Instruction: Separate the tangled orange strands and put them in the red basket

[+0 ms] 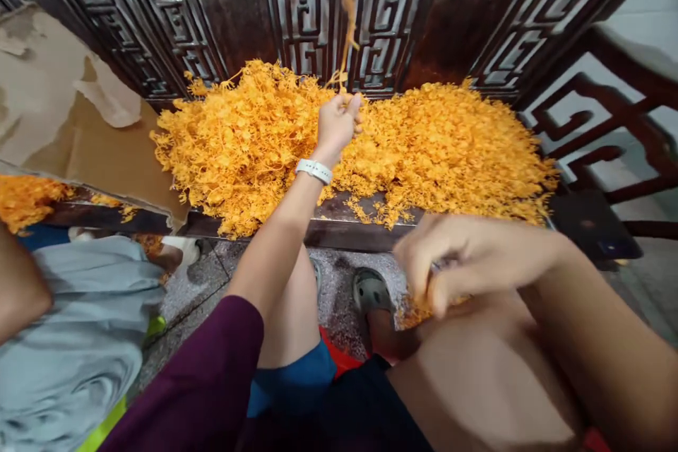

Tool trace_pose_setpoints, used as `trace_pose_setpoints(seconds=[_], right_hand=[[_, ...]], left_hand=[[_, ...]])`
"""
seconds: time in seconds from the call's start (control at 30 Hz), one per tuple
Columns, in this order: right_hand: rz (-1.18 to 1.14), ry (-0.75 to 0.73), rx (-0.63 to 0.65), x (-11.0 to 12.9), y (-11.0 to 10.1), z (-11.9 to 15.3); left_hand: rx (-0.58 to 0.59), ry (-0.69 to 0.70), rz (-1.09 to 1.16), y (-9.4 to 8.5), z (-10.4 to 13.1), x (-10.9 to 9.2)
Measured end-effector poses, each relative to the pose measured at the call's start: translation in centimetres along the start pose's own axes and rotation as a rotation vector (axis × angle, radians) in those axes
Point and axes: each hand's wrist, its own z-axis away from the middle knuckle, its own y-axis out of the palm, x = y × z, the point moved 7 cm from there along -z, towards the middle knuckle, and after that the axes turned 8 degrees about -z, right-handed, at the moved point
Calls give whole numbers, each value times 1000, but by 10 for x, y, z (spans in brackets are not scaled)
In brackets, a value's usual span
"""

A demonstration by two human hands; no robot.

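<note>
My left hand (339, 123), with a white band (314, 170) at its wrist, is closed in a pinch over the middle of the heaped orange pieces. From its fingers a thin orange sprig (348, 32) sticks up, its branched tip blurred. Beneath and around it lie a left heap of orange sprigs (238, 145) and a right heap of finer orange pieces (455, 145). Nearer me, my right hand (450, 261) hangs above my leg with curled fingers, smeared by motion. A small dark glint shows between them, too blurred to name.
The heaps rest on a dark wooden bench (344, 233) against a carved backrest (307, 7). A torn cardboard piece (95, 134) leans at left beside another person in grey cloth (90, 325). At right are a black phone (593, 226) and a carved armrest (598, 120).
</note>
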Motion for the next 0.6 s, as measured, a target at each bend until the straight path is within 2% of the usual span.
trace_pose_setpoints(seconds=[0.03, 0.07, 0.13, 0.17, 0.2, 0.23, 0.27, 0.3, 0.5, 0.6], right_hand=[[-63, -130, -250, 7, -28, 5], [-176, -324, -607, 14, -65, 22], [-303, -426, -903, 4, -110, 46], [-445, -414, -1091, -10, -130, 59], [-561, -392, -1234, -24, -143, 69], [-652, -358, -1315, -36, -149, 74], [-715, -326, -1359, -45, -150, 75], [-730, -304, -1350, -50, -148, 72], [-524, -155, -1054, -50, -116, 31], [-495, -163, -1065, -51, -114, 25]], left_hand=[[8, -2, 33, -5, 1, -1], [4, -6, 61, -11, 2, -1], [-20, -30, 108, -22, 4, 1], [-31, -45, 129, -26, 4, 3], [-31, -59, 147, -29, 4, 5], [-21, -71, 163, -31, 4, 6], [1, -81, 175, -31, 5, 6], [32, -92, 183, -29, 5, 6], [221, -114, 258, -3, 24, 1], [305, -128, 265, 19, 44, -1]])
